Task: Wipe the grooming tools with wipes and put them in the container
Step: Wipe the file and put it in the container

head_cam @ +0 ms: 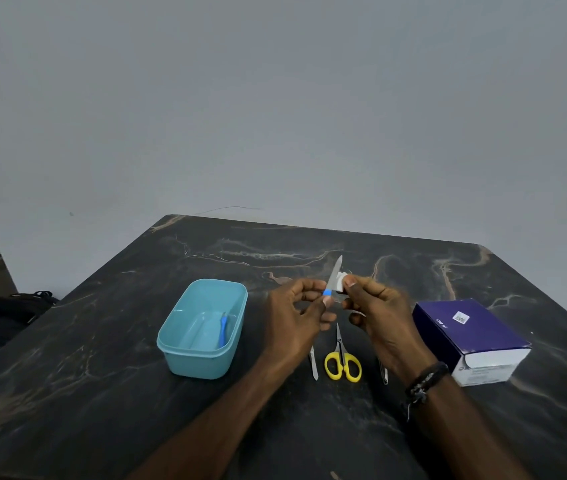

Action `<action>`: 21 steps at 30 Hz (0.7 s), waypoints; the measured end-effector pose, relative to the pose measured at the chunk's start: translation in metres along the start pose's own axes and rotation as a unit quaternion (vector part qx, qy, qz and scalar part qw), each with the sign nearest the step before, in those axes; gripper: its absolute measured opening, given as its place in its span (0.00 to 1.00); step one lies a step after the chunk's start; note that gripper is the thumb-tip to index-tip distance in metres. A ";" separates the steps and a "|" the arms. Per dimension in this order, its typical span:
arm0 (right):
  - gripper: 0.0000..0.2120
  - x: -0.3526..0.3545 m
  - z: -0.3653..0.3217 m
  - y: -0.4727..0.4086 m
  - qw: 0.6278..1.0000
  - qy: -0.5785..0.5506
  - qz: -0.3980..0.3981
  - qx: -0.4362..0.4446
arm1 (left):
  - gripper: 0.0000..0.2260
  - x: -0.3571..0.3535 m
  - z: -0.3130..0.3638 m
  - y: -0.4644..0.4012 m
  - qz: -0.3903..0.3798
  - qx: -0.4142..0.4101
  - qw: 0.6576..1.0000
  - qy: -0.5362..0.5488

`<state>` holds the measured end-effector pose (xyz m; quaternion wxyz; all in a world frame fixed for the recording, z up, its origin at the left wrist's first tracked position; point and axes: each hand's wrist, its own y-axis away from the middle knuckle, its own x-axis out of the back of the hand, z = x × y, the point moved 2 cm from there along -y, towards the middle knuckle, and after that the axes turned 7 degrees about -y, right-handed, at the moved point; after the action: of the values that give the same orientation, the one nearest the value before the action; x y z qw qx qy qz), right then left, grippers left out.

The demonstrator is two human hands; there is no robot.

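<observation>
Above the table, my left hand [297, 311] pinches the blue handle of a metal nail file [334, 274] whose blade points up and away. My right hand [380, 315] holds a small white wipe [341, 283] pressed against the blade. To the left stands a light blue container [202, 327] with a blue-handled tool [223, 329] lying inside. Under my hands on the table lie yellow-handled scissors [342, 362], a slim metal tool [314, 363] to their left, and another metal tool [383, 372] partly hidden by my right wrist.
A purple and white box [470, 337] sits at the right on the dark marbled table [102, 393]. A dark bag [12, 311] lies on the floor past the table's left edge. A grey wall rises behind.
</observation>
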<state>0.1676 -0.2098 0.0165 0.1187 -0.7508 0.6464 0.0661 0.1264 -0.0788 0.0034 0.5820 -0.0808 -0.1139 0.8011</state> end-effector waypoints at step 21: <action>0.07 -0.005 0.000 0.001 0.999 0.023 0.004 0.033 | 0.05 -0.005 -0.003 0.002 -0.027 0.012 0.999 0.018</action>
<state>0.1658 -0.2054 0.0180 0.1284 -0.7449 0.6541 0.0282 0.1269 -0.0841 -0.0001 0.6060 -0.0848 -0.0962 0.7851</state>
